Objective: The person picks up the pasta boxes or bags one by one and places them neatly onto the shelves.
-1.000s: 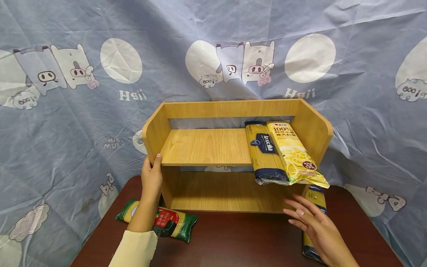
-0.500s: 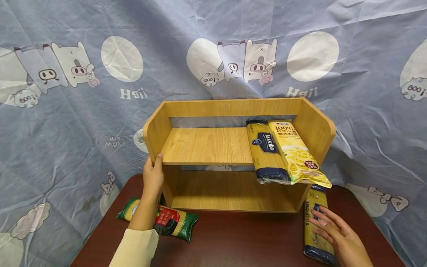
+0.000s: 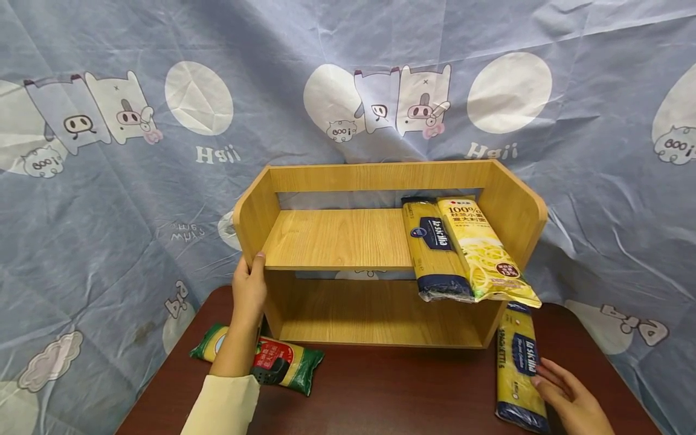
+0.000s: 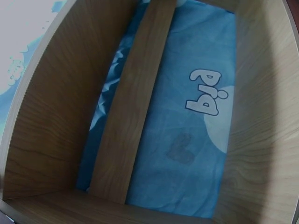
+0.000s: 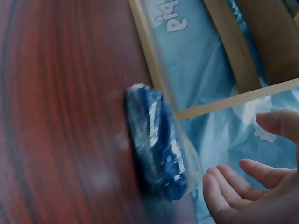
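Note:
A two-tier wooden shelf (image 3: 337,238) stands on the table. My left hand (image 3: 250,287) grips its left side panel, with the thumb on the front edge and the other fingers hidden behind. At the right, a yellow and blue spaghetti pack (image 3: 516,365) lies lengthwise on the table. My right hand (image 3: 571,396) is at the pack's right edge, fingertips right beside its label. In the right wrist view the fingers (image 5: 261,175) are spread and loosely bent, near the pack's blue end (image 5: 156,144). Only the shelf's inside shows in the left wrist view.
On the upper tier, a second spaghetti pack (image 3: 435,248) and a yellow pasta bag (image 3: 484,248) lie side by side at the right, their ends jutting past the front edge. A green and red pasta bag (image 3: 293,362) lies on the dark table (image 3: 402,393), partly behind the left forearm.
My right hand has moved right and down, from below the upper tier's right end to the spaghetti pack on the table. The left hand keeps its hold on the shelf.

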A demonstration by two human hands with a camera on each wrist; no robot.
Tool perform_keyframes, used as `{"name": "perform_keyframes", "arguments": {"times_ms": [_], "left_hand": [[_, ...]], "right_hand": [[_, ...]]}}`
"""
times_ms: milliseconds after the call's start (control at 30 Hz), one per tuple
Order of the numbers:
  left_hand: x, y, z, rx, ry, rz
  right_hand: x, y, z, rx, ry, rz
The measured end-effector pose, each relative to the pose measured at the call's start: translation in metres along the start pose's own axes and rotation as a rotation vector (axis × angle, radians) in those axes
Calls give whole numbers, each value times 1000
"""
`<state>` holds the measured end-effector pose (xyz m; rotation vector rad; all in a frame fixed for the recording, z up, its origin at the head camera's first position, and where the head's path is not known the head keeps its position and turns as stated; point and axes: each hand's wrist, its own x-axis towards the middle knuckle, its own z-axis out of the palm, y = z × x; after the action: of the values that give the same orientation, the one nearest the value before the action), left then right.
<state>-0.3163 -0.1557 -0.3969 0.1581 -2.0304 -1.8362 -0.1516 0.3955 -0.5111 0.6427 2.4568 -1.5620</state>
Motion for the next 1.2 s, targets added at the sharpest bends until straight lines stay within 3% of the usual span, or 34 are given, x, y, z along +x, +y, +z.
{"name": "perform_keyframes", "arguments": {"times_ms": [300, 367, 567, 767, 900, 1200], "left_hand": [[0, -4, 1, -12, 14, 4], [1, -4, 1, -16, 17, 6], [1, -4, 1, -25, 16, 12], [0, -2, 2, -22, 16, 11], [0, -1, 2, -28, 11, 10], [-2, 0, 2, -41, 12, -7]], "right_hand": [[12, 19, 9, -37, -4, 127], [16, 21, 9, -61, -18, 122], [28, 22, 9, -281, -10, 71], [35, 23, 8, -390, -7, 46], [36, 21, 5, -375, -36, 63], [33, 15, 8, -204, -63, 93]]}}
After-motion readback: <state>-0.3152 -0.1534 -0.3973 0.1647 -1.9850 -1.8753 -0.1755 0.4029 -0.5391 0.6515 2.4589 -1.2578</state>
